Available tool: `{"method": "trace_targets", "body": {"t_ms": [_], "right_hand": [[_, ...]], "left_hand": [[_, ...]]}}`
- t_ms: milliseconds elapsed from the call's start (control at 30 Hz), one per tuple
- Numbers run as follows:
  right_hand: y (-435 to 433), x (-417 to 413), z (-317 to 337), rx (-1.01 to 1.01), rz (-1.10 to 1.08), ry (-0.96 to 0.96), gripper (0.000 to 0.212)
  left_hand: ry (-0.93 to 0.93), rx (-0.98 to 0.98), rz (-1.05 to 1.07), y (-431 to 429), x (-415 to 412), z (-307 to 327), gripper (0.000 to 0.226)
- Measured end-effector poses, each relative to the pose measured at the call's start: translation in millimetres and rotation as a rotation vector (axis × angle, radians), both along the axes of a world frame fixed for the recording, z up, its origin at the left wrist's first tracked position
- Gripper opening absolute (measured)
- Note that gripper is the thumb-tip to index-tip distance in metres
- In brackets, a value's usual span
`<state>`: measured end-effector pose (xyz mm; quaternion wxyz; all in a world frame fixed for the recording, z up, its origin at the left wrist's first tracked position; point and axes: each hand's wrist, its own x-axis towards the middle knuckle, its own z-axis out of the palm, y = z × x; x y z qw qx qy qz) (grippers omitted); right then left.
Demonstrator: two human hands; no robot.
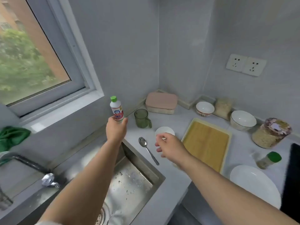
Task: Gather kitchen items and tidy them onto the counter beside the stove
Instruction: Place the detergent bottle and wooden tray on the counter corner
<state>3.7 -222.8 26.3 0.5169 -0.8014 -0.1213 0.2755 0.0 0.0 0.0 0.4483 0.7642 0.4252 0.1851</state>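
A green cloth [13, 137] lay well left of the sink [134, 179]. Over the sink's far edge, the left hand [116, 129] gripped the lower part of an upright white bottle [116, 109] with a green cap, fingers and thumb wrapped round it so that its base was hidden. Just right of the sink's far corner a green cup [142, 118] stood on the bench [177, 179], and a metal spoon [146, 148] lay beside the sink's right rim. Further right of the sink stood a small white cup [164, 130], and above it hovered the right hand [168, 146], fingers loosely half-curled and holding nothing; whether a fingertip touched the cup's rim could not be told. A yellow tray [206, 142], a white plate [253, 187] and the dark stove [292, 176] lay well right of the sink.
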Motion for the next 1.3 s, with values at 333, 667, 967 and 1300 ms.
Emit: {"method": "trace_targets", "body": {"t_ms": [333,667,967,1300], "right_hand": [[31.5,33.0,-24.3,0.075,-0.236,0.130,0.019],[9.6,43.7,-59.8,0.049,-0.446,0.412,0.019],[-57.1,12.2,-124.3,0.138,-0.949,0.961,0.027],[-90.2,9.9,-151.2,0.123,-1.000,1.019,0.028]], "left_hand": [[0.067,-0.087,0.151,92.5,94.8,-39.1,0.081],[0.025,0.002,0.182,93.8,112.3,-53.7,0.062],[-0.190,0.294,0.038,7.0,37.9,3.2,0.059],[-0.242,0.064,-0.536,-93.3,27.7,45.5,0.054]]}}
